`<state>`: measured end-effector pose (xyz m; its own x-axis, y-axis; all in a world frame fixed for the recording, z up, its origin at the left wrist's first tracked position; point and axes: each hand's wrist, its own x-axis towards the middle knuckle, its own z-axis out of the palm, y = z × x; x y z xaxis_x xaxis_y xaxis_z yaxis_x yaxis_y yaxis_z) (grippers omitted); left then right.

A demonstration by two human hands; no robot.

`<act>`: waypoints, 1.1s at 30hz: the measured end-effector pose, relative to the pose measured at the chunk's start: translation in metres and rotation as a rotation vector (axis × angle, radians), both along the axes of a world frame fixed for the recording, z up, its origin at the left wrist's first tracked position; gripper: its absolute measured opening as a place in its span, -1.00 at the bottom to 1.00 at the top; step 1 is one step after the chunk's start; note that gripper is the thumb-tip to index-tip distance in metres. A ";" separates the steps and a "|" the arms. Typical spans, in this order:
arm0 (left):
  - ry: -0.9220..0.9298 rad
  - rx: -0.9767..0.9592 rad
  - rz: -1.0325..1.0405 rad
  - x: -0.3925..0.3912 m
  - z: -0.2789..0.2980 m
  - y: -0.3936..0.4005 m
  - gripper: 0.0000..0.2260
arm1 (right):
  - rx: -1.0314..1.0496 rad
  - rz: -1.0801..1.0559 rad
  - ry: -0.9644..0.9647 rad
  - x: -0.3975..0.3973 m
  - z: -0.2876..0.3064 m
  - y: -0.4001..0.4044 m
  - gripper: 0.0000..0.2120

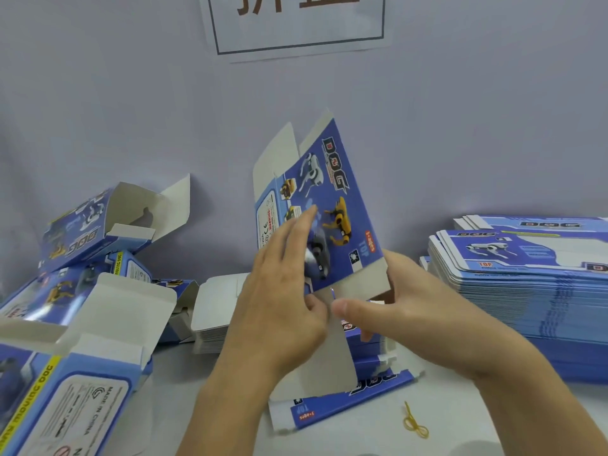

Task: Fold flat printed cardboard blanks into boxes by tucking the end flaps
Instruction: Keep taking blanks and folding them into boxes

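Blank (324, 205) held upright above surface (460, 419), long axis tilting up and away. Left hand (283, 284) w/ straight fingers flat on printed face; right hand (394, 307) pinches lower end flap, so it's nearer the tuck.

Held blank (329, 205): thin cardboard, glossy blue print outside, matt grey-white inside. Flat stack (526, 268) at 3 o'clock same stock. Table (460, 422) smooth, pale. Rubber band (415, 424) at 5 o'clock, yellow.
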<state>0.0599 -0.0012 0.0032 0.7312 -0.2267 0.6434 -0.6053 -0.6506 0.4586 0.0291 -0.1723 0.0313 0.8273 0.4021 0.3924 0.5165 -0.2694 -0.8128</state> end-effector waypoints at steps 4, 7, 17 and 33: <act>-0.107 -0.057 0.086 0.002 0.000 -0.001 -0.26 | -0.033 -0.170 -0.098 0.002 0.001 0.007 -0.84; -0.135 -0.267 0.245 0.005 -0.003 -0.004 -0.32 | -0.031 -0.216 -0.145 0.005 0.004 0.010 -0.88; 0.342 -0.677 0.212 0.013 0.000 0.000 -0.50 | 0.009 -0.300 -0.213 0.004 0.004 0.011 -0.09; 0.180 -0.495 -0.070 0.006 0.002 -0.012 -0.43 | 0.143 -0.478 -0.179 0.009 0.007 -0.002 -0.38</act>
